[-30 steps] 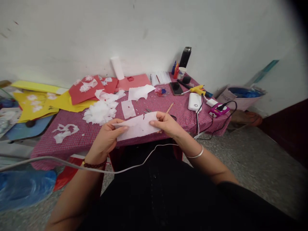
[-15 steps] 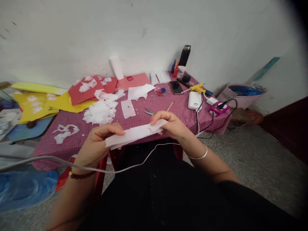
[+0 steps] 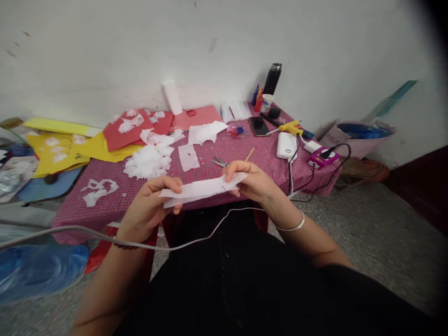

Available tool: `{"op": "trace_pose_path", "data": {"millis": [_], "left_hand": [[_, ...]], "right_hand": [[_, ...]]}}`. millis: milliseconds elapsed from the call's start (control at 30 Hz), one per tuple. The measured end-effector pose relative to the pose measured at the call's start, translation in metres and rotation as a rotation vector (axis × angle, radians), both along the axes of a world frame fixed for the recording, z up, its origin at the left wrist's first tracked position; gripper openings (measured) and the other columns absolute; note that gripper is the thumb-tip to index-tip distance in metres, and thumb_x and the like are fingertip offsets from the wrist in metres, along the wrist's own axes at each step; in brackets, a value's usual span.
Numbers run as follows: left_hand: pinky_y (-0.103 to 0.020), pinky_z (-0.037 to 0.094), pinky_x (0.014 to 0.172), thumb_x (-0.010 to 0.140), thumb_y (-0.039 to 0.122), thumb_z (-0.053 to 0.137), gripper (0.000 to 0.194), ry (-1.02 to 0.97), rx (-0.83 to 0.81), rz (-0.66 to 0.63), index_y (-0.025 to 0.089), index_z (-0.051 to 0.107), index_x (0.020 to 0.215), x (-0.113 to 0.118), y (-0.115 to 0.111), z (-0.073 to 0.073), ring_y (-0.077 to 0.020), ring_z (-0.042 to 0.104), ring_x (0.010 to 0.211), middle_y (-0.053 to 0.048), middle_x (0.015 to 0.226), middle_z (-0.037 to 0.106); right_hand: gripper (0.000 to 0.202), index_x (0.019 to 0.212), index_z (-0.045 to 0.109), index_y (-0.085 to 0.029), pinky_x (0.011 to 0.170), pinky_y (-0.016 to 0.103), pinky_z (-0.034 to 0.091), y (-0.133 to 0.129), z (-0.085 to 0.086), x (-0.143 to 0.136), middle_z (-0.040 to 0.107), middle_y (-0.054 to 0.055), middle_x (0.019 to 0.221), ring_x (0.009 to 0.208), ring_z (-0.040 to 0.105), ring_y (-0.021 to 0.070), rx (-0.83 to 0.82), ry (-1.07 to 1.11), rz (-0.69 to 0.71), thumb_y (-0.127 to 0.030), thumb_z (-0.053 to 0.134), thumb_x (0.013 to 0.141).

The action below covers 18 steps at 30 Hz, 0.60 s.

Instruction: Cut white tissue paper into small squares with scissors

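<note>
A folded strip of thin white paper [image 3: 203, 188] is stretched between my two hands, above the table's front edge. My left hand [image 3: 154, 198] pinches its left end between thumb and fingers; the layers part slightly there. The right end is gripped by my right hand [image 3: 250, 182], thumb on top. Just beyond my right hand lie scissors [image 3: 219, 161], partly hidden by the fingers, and a pencil [image 3: 249, 154]. A square of white paper [image 3: 188, 157] with a small dark mark rests behind the strip. To its left is a pile of cut white paper pieces [image 3: 149, 161].
A checked cloth covers the table [image 3: 213, 175]. Red sheets [image 3: 126, 133] and yellow sheets [image 3: 56, 154] lie at left. At right are a phone [image 3: 259, 126], a white power bank [image 3: 287, 145], a yellow glue gun [image 3: 291, 128] and a purple power strip [image 3: 322, 157]. A white cable [image 3: 196, 241] crosses before me.
My left hand has shifted its hold, and the strip's layers at that end have spread further apart. The right hand keeps its grip. The whole view has shifted slightly.
</note>
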<state>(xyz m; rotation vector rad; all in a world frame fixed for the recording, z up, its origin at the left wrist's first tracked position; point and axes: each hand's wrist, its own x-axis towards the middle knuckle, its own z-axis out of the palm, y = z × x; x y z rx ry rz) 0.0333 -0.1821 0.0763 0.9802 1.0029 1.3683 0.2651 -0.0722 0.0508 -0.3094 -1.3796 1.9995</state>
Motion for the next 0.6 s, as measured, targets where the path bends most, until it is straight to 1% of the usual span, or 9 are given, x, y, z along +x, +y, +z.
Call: {"op": "trace_pose_path", "data": {"millis": [67,133,200,233,300,367,467,533,600], "left_hand": [[-0.017,0.044,0.039,0.060,0.024,0.083,0.015,-0.042,-0.046,0.005,0.018,0.073,0.069,-0.004,0.005,-0.007,-0.0058,0.054,0.042,-0.001,0.074,0.064],[-0.018,0.048,0.044,0.066,0.034,0.080,0.020,-0.115,-0.070,0.051,0.020,0.074,0.080,-0.004,0.011,-0.016,-0.0096,0.059,0.052,-0.002,0.076,0.067],[-0.024,0.056,0.058,0.078,0.056,0.066,0.037,-0.209,-0.063,0.130,0.023,0.072,0.095,0.003,0.018,-0.027,-0.0184,0.068,0.078,-0.005,0.088,0.072],[-0.029,0.058,0.068,0.081,0.068,0.055,0.050,-0.259,-0.060,0.154,0.024,0.070,0.100,0.009,0.021,-0.032,-0.0228,0.067,0.096,-0.007,0.098,0.073],[-0.039,0.057,0.086,0.077,0.085,0.038,0.075,-0.359,-0.087,0.100,0.023,0.068,0.106,0.024,0.026,-0.042,-0.0286,0.057,0.121,-0.010,0.115,0.070],[-0.046,0.051,0.097,0.072,0.090,0.036,0.085,-0.462,-0.124,-0.019,0.020,0.067,0.110,0.039,0.028,-0.049,-0.0309,0.048,0.132,-0.013,0.125,0.065],[-0.049,0.046,0.103,0.074,0.078,0.056,0.071,-0.552,-0.139,-0.096,0.019,0.066,0.112,0.049,0.030,-0.054,-0.0308,0.049,0.131,-0.012,0.125,0.064],[-0.045,0.048,0.100,0.074,0.060,0.073,0.053,-0.554,-0.150,-0.033,0.019,0.066,0.107,0.049,0.033,-0.056,-0.0272,0.058,0.119,-0.009,0.114,0.069],[-0.037,0.052,0.091,0.072,0.040,0.081,0.036,-0.535,-0.155,0.085,0.019,0.067,0.097,0.046,0.036,-0.060,-0.0207,0.065,0.101,-0.004,0.100,0.071]], "right_hand": [[0.013,0.071,0.067,-0.016,0.039,0.016,0.038,0.003,-0.002,0.000,0.060,-0.001,0.061,0.045,0.050,0.0059,-0.021,-0.022,0.014,-0.027,0.073,0.073],[0.011,0.074,0.069,-0.016,0.041,0.016,0.041,0.005,-0.003,0.001,0.062,-0.001,0.062,0.048,0.052,0.0067,-0.044,-0.042,0.029,-0.026,0.070,0.072],[0.014,0.082,0.072,-0.016,0.046,0.018,0.046,0.008,-0.005,0.001,0.064,0.000,0.065,0.051,0.056,0.0080,-0.067,-0.051,0.046,-0.024,0.066,0.072],[0.019,0.086,0.073,-0.016,0.049,0.018,0.049,0.009,-0.005,0.001,0.066,0.000,0.067,0.054,0.058,0.0087,-0.078,-0.052,0.054,-0.022,0.064,0.071],[0.029,0.094,0.074,-0.016,0.055,0.020,0.052,0.011,-0.008,0.000,0.070,0.001,0.071,0.057,0.061,0.0094,-0.101,-0.058,0.068,-0.019,0.061,0.069],[0.032,0.097,0.074,-0.016,0.059,0.021,0.054,0.014,-0.011,-0.002,0.072,0.001,0.078,0.060,0.062,0.0093,-0.113,-0.082,0.076,-0.017,0.061,0.068],[0.034,0.098,0.073,-0.015,0.062,0.021,0.054,0.015,-0.018,-0.006,0.072,0.002,0.084,0.063,0.062,0.0088,-0.056,-0.141,0.072,-0.014,0.059,0.068],[0.035,0.100,0.072,-0.015,0.062,0.021,0.053,0.014,-0.021,-0.009,0.071,0.001,0.086,0.064,0.061,0.0082,0.043,-0.183,0.062,-0.012,0.056,0.069],[0.036,0.104,0.070,-0.015,0.065,0.022,0.053,0.011,-0.022,-0.012,0.069,0.001,0.088,0.066,0.060,0.0081,0.174,-0.231,0.069,-0.011,0.054,0.072]]}}
